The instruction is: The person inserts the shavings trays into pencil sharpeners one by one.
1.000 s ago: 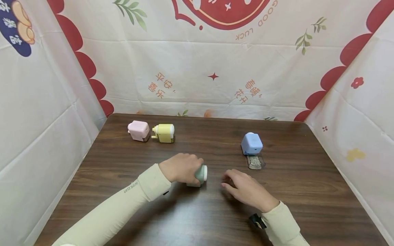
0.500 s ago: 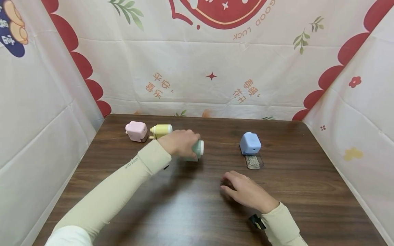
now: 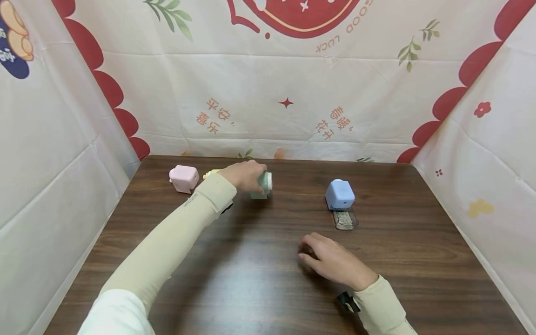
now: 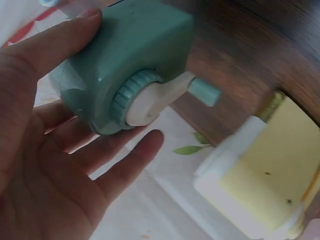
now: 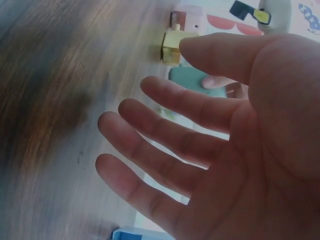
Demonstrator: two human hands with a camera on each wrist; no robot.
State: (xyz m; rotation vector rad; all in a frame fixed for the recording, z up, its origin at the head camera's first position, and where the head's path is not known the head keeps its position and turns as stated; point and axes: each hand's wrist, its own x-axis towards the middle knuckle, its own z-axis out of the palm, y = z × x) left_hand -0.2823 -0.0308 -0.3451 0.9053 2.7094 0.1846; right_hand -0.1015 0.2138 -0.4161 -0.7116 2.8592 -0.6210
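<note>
Farther back now, the left grip [image 3: 244,176] holds a smooth, boxy green sharpener [image 4: 137,47].

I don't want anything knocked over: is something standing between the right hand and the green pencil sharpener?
Nothing visible is. In the head view, only tabletop lies between the right hand and the green pencil sharpener, which the left hand grips. The blue pencil sharpener stands to the right of that path.
</note>
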